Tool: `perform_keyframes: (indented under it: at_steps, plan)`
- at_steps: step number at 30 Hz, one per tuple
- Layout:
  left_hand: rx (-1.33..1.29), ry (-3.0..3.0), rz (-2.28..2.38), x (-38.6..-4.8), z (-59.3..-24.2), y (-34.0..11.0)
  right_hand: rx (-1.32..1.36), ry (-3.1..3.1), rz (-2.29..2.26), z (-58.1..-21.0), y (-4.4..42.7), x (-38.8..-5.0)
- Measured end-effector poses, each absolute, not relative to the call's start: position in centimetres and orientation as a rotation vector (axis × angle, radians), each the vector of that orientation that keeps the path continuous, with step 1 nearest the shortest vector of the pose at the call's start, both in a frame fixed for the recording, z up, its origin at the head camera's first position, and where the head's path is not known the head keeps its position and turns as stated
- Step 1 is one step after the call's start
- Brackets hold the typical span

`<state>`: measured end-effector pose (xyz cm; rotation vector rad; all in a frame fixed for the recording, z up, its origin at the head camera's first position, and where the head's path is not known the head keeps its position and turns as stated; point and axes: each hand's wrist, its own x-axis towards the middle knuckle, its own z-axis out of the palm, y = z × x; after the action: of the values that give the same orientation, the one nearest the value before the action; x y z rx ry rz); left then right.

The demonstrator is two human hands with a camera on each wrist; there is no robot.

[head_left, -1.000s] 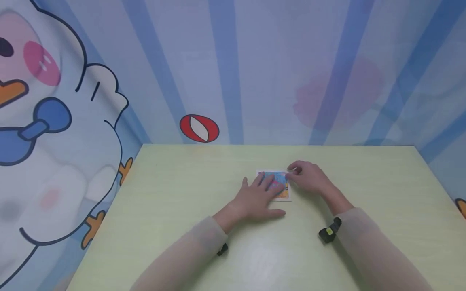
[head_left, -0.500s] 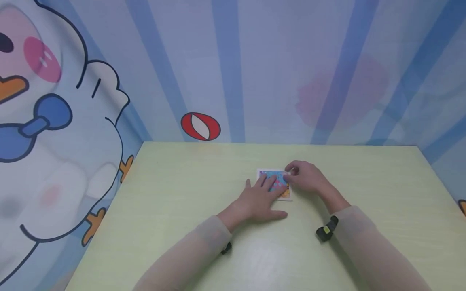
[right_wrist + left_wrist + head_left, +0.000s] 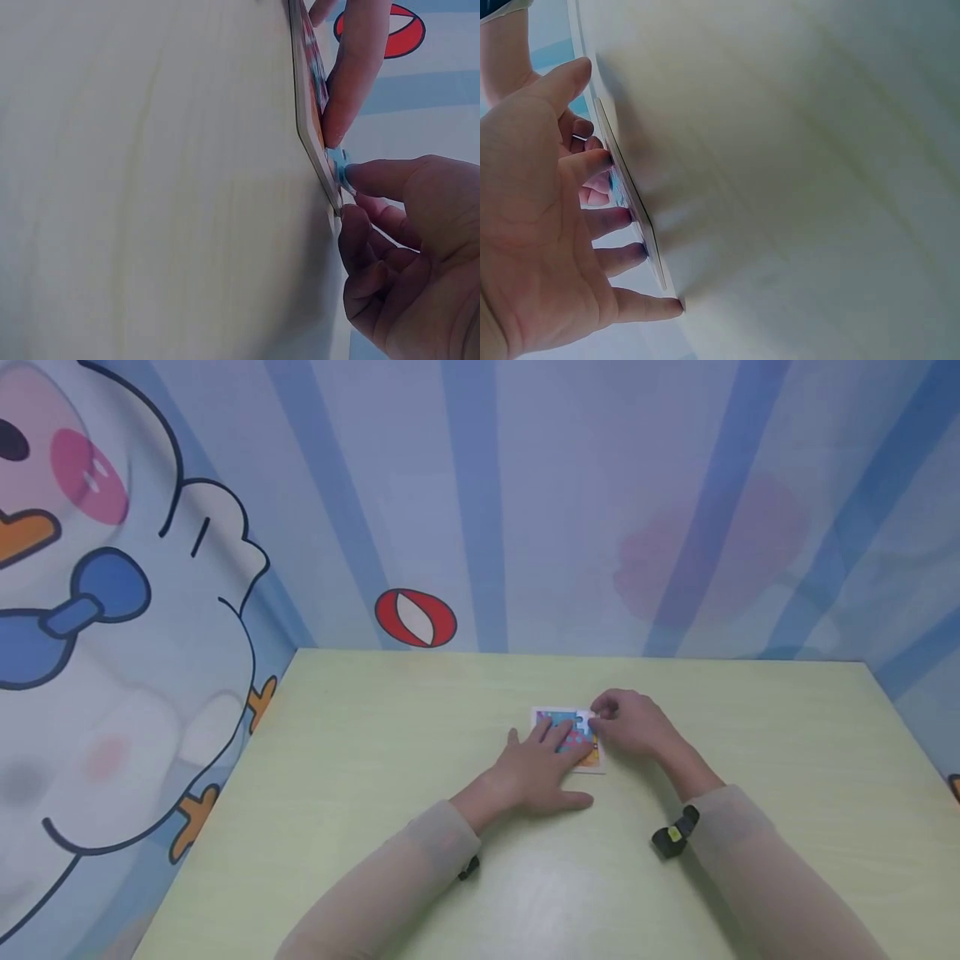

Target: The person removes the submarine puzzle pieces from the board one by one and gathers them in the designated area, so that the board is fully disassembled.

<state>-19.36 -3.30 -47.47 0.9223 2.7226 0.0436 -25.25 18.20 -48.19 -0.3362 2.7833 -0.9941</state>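
A small colourful jigsaw puzzle (image 3: 588, 760) in a white frame lies flat on the table. My left hand (image 3: 534, 775) is spread over it; in the left wrist view, several fingertips (image 3: 622, 218) press on its face while the little finger touches the table. At the puzzle's far right corner, my right hand (image 3: 636, 725) pinches a blue puzzle piece (image 3: 337, 159) between thumb and fingers. That piece is tilted up from the board in the right wrist view. A pale notch-edged gap shows beside the right thumb in the head view; the left fingers hide part of the picture.
The pale yellow-green table (image 3: 375, 727) meets a blue striped backdrop (image 3: 555, 527) at its far edge. A large cartoon bird (image 3: 135, 727) is printed on the left side. Dark wrist cameras sit under both sleeves, the right one (image 3: 671, 839) close above the table.
The blue corner piece has come up out of the puzzle in my right hand, and a pale gap has appeared there. My left hand has stayed spread on the puzzle.
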Motion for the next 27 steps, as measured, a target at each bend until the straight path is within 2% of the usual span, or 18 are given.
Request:
perform_keyframes:
  at_steps: [27]
  plan:
    - [0.901,2.712,0.029,-19.63,-47.63,-3.09,-0.285,2.800,-1.111,-47.49,18.78,-25.01]
